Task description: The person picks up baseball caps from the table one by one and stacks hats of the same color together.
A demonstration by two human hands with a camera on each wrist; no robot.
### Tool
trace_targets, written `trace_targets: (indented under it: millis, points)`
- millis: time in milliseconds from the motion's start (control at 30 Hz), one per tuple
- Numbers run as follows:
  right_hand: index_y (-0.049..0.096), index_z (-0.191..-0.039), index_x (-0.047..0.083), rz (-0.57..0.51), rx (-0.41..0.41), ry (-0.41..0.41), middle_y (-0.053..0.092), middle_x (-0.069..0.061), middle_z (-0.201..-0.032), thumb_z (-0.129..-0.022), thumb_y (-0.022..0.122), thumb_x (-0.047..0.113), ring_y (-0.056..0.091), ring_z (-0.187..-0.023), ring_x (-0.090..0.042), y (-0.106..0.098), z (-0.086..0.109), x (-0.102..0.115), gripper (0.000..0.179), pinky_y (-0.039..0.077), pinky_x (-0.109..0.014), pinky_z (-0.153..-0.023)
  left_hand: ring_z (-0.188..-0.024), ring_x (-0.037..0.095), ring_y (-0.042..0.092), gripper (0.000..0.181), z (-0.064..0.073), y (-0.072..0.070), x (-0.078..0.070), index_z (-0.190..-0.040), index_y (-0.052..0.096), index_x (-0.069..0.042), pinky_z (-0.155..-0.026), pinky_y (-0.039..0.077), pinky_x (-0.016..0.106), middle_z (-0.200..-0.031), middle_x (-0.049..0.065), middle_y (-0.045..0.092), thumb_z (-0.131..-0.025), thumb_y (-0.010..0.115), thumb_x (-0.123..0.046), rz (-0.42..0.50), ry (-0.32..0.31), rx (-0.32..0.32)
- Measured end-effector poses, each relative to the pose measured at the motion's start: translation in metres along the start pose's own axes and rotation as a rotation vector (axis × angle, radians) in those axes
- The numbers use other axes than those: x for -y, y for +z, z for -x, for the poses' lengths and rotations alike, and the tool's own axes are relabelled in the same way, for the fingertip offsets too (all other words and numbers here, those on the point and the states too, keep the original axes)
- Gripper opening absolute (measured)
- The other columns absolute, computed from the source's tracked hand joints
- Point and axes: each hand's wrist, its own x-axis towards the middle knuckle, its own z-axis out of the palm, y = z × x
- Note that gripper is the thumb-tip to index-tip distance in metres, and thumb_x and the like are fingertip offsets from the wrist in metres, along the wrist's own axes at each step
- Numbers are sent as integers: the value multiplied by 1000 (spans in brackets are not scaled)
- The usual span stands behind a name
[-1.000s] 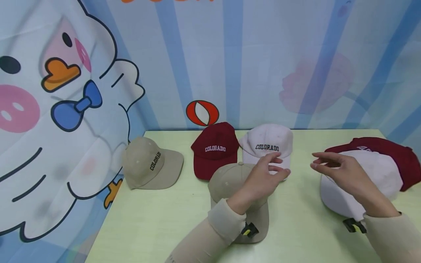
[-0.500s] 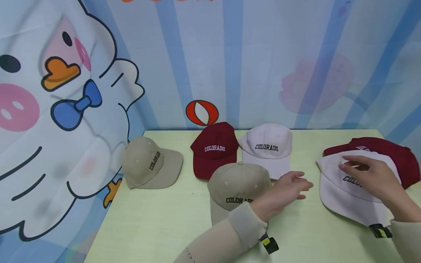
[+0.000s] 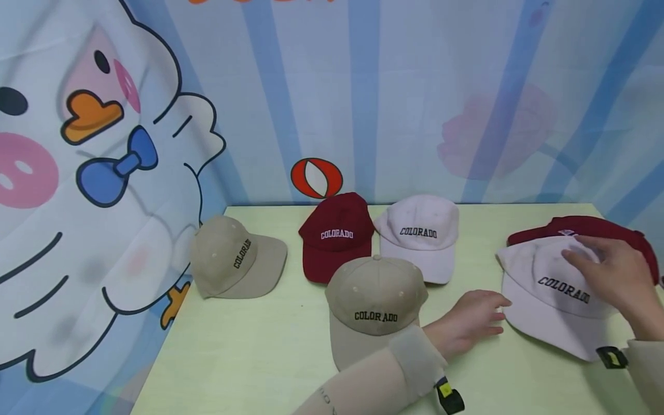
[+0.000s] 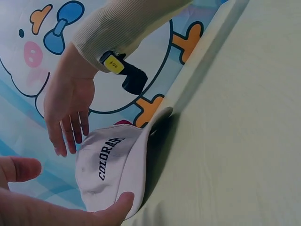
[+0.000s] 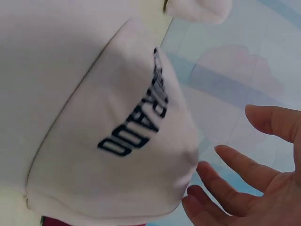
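Note:
A white cap (image 3: pixel 560 288) with dark COLORADO lettering lies on the table's right side, over part of a maroon cap (image 3: pixel 622 230). My left hand (image 3: pixel 469 323) is at the white cap's left, fingers extended toward its brim; whether they touch it I cannot tell. Above the right side of the crown is my right hand (image 3: pixel 617 276), thumb and fingers spread. In the right wrist view its fingers (image 5: pixel 235 188) come up against the crown's edge, without a grip. The left wrist view shows both hands around the white cap (image 4: pixel 113 160).
Left of my hands are a beige cap (image 3: pixel 378 305) in front, a maroon cap (image 3: pixel 337 242) and a second white cap (image 3: pixel 420 236) behind it. Another beige cap (image 3: pixel 233 259) sits far left. A printed cloth backdrop (image 3: pixel 321 86) rises behind the table (image 3: pixel 249 357).
Both hands have moved right: the left from over the front beige cap to beside the white cap's brim, the right across the white cap to its right side. The caps stay put.

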Motion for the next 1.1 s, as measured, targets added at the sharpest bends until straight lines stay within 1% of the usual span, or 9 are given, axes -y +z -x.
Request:
trace_targets:
  millis: [133, 267, 367, 467, 633, 767, 833, 1033, 1100]
  points:
    - [32, -155, -9, 30, -26, 2, 29, -41, -157, -107, 51, 33, 21, -148, -60, 0, -6, -9, 67, 25, -79, -111, -115, 31, 61, 22, -3, 4, 5, -113, 66, -1, -106, 51, 55, -117, 5, 62, -92, 64, -6, 16, -27, 6]
    - [23, -157, -10, 56, 26, 33, 19, -43, -159, -106, 54, 35, 16, -148, -62, 1, -14, -16, 75, 25, -79, -111, -118, 34, 61, 26, -5, 6, 7, -117, 65, 0, -106, 52, 55, -119, 9, 58, -92, 65, -6, 32, -48, 1]
    - [18, -158, -11, 68, 61, 75, 16, -44, -158, -105, 55, 38, 19, -145, -64, 4, -19, -20, 81, 29, -79, -109, -121, 37, 60, 30, -6, 6, 8, -121, 64, 0, -105, 51, 57, -123, 10, 56, -92, 66, -6, 39, -62, 2]
    - [16, -158, -13, 78, 59, 94, 18, -46, -156, -104, 55, 37, 23, -141, -65, 6, -23, -22, 83, 31, -79, -108, -118, 40, 61, 32, -7, 7, 10, -123, 63, -1, -104, 52, 59, -130, 10, 56, -92, 66, -8, 43, -80, 4]
    - [22, -154, -17, 79, 48, 116, 26, -48, -148, -103, 56, 40, 34, -129, -63, 6, -25, -23, 83, 41, -76, -102, -105, 49, 65, 30, -8, 11, 12, -122, 62, -2, -99, 53, 64, -139, 11, 53, -93, 65, -10, 70, -106, 13]
    - [26, -153, -16, 47, 67, 185, 33, -48, -143, -104, 54, 43, 44, -115, -59, 6, -26, -22, 82, 48, -73, -94, -105, 53, 66, 27, -8, 13, 13, -118, 62, -2, -100, 51, 66, -141, 11, 52, -92, 63, -8, 112, -103, 17]
    - [28, -152, -16, 31, 73, 207, 36, -48, -141, -104, 53, 45, 47, -110, -58, 5, -26, -22, 82, 51, -72, -92, -105, 53, 65, 25, -8, 13, 13, -117, 62, -3, -101, 51, 66, -138, 10, 53, -92, 63, -8, 126, -103, 17]
    - [33, -147, -17, -31, 80, 195, 38, -46, -137, -104, 55, 48, 51, -106, -57, 0, -25, -24, 81, 52, -70, -89, -104, 51, 65, 26, -6, 13, 12, -116, 61, -3, -100, 52, 64, -139, 13, 52, -91, 64, -7, 140, -100, -9]
    - [35, -146, -16, -62, 79, 183, 40, -46, -135, -103, 56, 51, 53, -102, -55, -1, -25, -25, 82, 56, -67, -83, -103, 51, 65, 26, -5, 12, 11, -116, 61, -2, -99, 53, 63, -138, 15, 51, -90, 64, -7, 143, -97, -17]
